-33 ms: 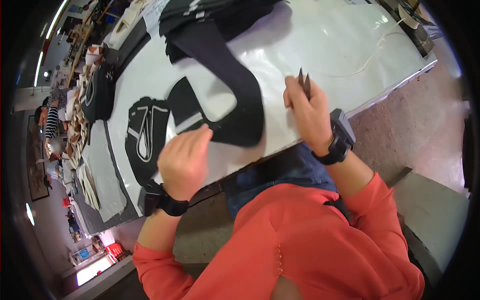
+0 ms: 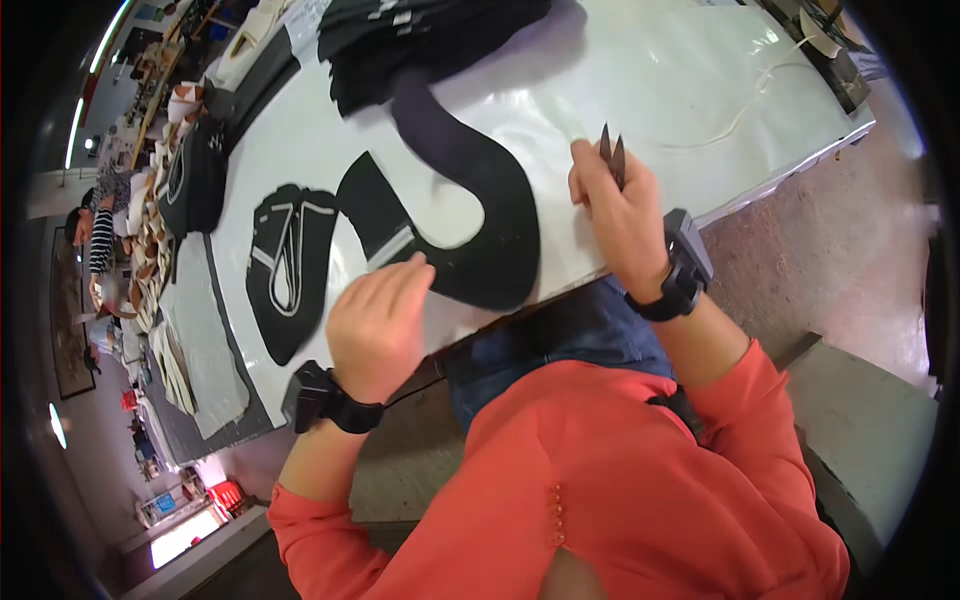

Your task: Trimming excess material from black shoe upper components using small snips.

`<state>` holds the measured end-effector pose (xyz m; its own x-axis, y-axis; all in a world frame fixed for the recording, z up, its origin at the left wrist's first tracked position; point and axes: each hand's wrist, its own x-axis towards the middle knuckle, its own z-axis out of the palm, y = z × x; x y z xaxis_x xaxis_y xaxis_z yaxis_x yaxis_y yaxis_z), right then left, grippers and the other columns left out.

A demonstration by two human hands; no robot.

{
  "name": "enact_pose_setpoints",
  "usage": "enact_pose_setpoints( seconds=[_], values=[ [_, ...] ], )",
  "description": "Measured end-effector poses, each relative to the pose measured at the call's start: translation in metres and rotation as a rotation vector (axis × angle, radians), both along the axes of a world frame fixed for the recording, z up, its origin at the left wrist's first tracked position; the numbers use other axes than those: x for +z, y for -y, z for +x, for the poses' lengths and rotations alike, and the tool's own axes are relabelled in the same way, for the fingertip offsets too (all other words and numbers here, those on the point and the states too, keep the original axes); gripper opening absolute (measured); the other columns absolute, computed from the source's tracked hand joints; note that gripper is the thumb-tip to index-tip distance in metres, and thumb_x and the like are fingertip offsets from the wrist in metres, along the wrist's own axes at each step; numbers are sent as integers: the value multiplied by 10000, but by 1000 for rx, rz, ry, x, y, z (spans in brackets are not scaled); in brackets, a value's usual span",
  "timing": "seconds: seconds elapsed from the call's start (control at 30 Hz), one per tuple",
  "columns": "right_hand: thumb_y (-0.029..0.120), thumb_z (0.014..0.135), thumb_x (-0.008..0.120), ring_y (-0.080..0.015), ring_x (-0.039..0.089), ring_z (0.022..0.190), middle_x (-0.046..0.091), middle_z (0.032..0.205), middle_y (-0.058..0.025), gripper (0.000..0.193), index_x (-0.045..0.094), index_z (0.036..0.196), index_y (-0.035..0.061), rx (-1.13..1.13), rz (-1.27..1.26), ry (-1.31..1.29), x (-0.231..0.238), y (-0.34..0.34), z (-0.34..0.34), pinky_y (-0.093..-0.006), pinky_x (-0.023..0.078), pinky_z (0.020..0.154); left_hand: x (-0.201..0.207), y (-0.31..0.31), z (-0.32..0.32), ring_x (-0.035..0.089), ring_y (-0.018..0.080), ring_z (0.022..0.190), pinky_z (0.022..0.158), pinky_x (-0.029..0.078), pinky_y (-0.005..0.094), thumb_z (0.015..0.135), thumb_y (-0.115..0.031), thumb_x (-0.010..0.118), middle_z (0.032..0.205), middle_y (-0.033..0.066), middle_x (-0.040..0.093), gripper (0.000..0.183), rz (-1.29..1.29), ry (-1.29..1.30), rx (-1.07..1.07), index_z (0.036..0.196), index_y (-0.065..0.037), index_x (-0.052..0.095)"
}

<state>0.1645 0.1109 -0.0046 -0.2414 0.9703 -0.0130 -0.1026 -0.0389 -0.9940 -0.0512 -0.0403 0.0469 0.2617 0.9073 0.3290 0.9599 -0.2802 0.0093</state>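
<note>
The left hand [image 2: 378, 328] is loosely curled, fingers together, at the near edge of a curved black cloth [image 2: 512, 225] on the white table [image 2: 670, 85]; whether it grips the cloth cannot be told. To the right, the right hand [image 2: 622, 222] closes around small scissors [image 2: 618, 163], blades pointing far. A grey-trimmed black piece [image 2: 313, 275] lies left, a black pile [image 2: 420, 50] far.

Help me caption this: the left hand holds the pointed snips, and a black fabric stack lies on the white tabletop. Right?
Wrong hand: the head view shows the pointed snips in the right hand. A black fabric stack does lie on the white tabletop.
</note>
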Motion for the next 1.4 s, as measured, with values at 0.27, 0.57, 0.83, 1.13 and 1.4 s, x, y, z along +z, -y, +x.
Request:
enact_pose_setpoints(
  seconds=[0.27,0.57,0.83,1.13,1.4],
  values=[
    [392,942,742,-56,385,616,453,631,36,433,642,745,20,195,375,478,25,-66,48,-278,334,556,-27,47,19,623,309,1212,1054,457,485,785,-45,754,1270,102,689,388,-205,232,-38,1168,-62,702],
    [231,802,737,-315,698,917,729,949,-158,268,716,940,3,462,713,1019,35,-115,113,-381,537,822,-44,58,3,444,396,1388,1144,356,496,911,-196,695,1516,172,491,524,-234,213,247,1392,-29,569],
    [158,831,666,-357,643,813,660,815,-168,140,657,868,24,585,824,1341,36,-125,84,-429,506,730,-45,59,13,437,418,1384,1126,366,517,862,-222,751,1464,151,527,500,-222,293,172,1330,-80,644],
    [166,770,639,-441,649,692,651,728,-234,186,669,750,-17,698,1082,746,70,-37,-65,-514,522,645,-52,36,54,516,373,1257,1030,431,487,808,-233,800,1296,111,566,480,-155,372,101,1265,-135,691],
    [178,809,633,-249,566,582,605,652,-130,171,667,822,11,965,847,553,98,-14,-106,-393,449,578,-58,33,47,600,335,1119,957,478,446,856,-138,760,1183,101,644,355,-14,495,146,1205,-98,701]
  ],
)
